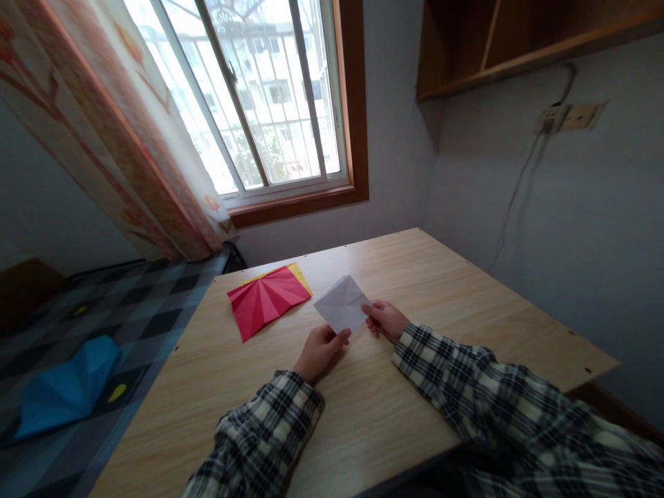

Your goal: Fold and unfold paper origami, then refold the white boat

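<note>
A white sheet of paper (341, 304), folded to a small square with crease lines, is held tilted above the wooden table (415, 277). My left hand (320, 351) pinches its near corner, thumb on top. At its right corner my right hand (384, 319) grips it between thumb and fingers; the fingertips behind the paper are hidden. To the left lies a red sheet of paper (268, 299) with fan-like creases, partly covering a yellow sheet (301, 275).
A blue creased paper (70, 387) lies on the checked bed cover (155, 290) left of the table. Behind are a window (259, 104) and a curtain (119, 124). A wooden shelf (467, 86) and a socket with a cord (550, 119) are on the right wall.
</note>
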Demonstrator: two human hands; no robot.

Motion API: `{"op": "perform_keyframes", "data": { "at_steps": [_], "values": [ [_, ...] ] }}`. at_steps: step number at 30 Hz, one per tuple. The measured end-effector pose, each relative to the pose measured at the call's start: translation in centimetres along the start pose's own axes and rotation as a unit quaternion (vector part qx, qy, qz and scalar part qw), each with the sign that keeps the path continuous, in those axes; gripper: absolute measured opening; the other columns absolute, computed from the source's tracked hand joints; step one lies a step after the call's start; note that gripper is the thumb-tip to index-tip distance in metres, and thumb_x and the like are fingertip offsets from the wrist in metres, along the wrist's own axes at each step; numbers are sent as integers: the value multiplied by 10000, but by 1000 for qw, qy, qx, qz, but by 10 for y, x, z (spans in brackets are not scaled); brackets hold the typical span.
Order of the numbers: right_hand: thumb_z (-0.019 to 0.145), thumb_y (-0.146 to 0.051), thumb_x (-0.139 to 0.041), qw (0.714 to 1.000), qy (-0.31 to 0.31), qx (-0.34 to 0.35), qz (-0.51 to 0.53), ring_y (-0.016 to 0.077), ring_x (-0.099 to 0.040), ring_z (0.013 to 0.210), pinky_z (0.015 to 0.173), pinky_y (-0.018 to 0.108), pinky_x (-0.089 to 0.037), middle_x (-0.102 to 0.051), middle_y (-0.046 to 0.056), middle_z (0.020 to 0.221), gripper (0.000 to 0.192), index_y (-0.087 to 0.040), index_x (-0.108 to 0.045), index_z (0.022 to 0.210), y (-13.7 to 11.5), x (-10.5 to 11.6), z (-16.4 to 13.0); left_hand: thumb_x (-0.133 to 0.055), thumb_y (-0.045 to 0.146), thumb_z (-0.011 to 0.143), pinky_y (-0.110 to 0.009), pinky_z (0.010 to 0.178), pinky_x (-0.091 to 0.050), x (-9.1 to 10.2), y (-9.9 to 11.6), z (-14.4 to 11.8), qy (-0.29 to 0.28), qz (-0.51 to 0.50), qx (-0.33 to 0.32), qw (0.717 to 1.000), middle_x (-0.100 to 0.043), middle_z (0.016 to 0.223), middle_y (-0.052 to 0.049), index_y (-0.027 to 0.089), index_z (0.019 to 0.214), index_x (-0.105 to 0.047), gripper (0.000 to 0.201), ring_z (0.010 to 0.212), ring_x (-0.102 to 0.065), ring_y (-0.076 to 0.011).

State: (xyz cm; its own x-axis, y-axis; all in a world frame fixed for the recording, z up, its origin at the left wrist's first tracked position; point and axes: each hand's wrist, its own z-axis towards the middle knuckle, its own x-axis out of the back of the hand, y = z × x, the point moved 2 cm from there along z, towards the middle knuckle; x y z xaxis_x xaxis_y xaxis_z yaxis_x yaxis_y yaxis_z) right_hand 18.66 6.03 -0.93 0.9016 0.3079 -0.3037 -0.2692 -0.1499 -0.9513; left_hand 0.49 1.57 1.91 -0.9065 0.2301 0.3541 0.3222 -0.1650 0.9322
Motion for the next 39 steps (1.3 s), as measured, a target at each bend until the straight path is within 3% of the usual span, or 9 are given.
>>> {"op": "perform_keyframes", "data": {
  "at_steps": [9, 16, 23, 33, 39],
  "values": [
    [612, -644, -738, 1000, -27, -2, 10, 59, -423, 380, 343, 188, -338, -542, -43, 518, 522, -166, -533, 652, -1, 1, 1, -613, 510, 788, -264, 581, -422, 2, -2, 0, 38, 24, -3, 999, -640, 625, -36, 146, 662, -641, 386, 592, -556, -161],
    [752, -688, -586, 979, -112, 23, -167, 87, -480, 421, 435, 216, -379, -549, -19, 491, 538, -158, -612, 664, 11, -6, -3, -645, 525, 769, -266, 604, -453, 1, -1, 0, 17, -30, -14, 999, -650, 647, -37, 136, 718, -659, 392, 605, -563, -154],
    [813, -598, -590, 954, -101, 71, -272, 126, -539, 503, 513, 259, -441, -621, 13, 588, 441, -182, -646, 680, 13, -8, -9, -609, 556, 800, -291, 690, -481, -2, 5, -4, -60, -17, -31, 998, -700, 756, -63, 127, 787, -682, 436, 697, -598, -179],
    [778, -633, -589, 967, -85, 45, -237, 121, -513, 476, 499, 260, -419, -561, 0, 525, 487, -186, -576, 583, 8, -10, -8, -592, 528, 806, -283, 668, -464, -1, 8, -4, -89, 16, -31, 995, -697, 747, -57, 137, 794, -696, 404, 677, -587, -180],
    [772, -639, -590, 970, -63, 35, -234, 107, -477, 455, 484, 250, -392, -529, -13, 492, 503, -187, -551, 556, 5, -10, -9, -577, 535, 817, -279, 677, -463, 0, 7, -3, -72, 38, -41, 996, -686, 717, -54, 145, 740, -677, 409, 685, -590, -180]
  ]
}}
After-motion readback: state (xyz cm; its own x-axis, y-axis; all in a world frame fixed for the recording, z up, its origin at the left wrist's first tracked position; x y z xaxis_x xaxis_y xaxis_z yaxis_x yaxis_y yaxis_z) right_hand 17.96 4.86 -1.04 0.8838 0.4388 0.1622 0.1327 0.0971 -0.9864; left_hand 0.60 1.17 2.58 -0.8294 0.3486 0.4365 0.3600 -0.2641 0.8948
